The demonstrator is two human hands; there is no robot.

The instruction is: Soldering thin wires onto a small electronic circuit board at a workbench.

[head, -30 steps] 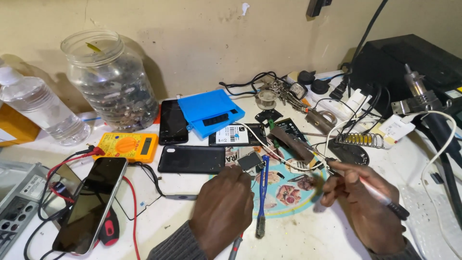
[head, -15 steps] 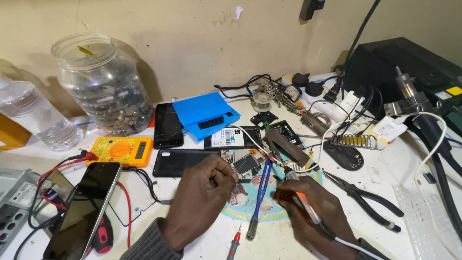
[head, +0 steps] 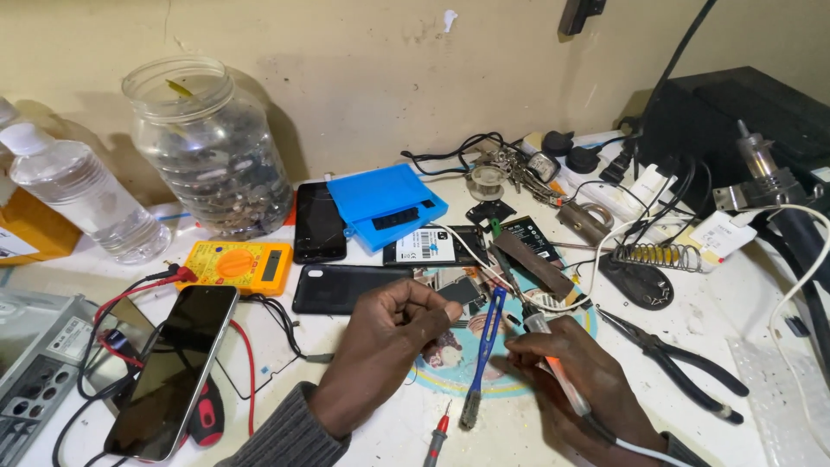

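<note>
My left hand (head: 385, 342) is curled at the middle of the bench, its fingertips pinching a small dark part (head: 460, 291) beside an opened phone board. My right hand (head: 581, 380) grips a pen-like soldering iron (head: 553, 367) with a white cord, its tip pointing up and left toward that part. A blue-handled tool (head: 481, 350) lies between the two hands on a round patterned mat (head: 458, 359).
A black phone (head: 173, 367) lies at the left over red and black leads, near a yellow multimeter (head: 235, 264). A glass jar (head: 212, 147), a plastic bottle (head: 82, 195), a blue case (head: 385, 203), black pliers (head: 679, 363) and a coil stand (head: 644, 259) crowd the bench.
Both hands have moved left and up toward the mat's middle. My right hand brought the soldering iron in from the right, and my left hand closed on the small part.
</note>
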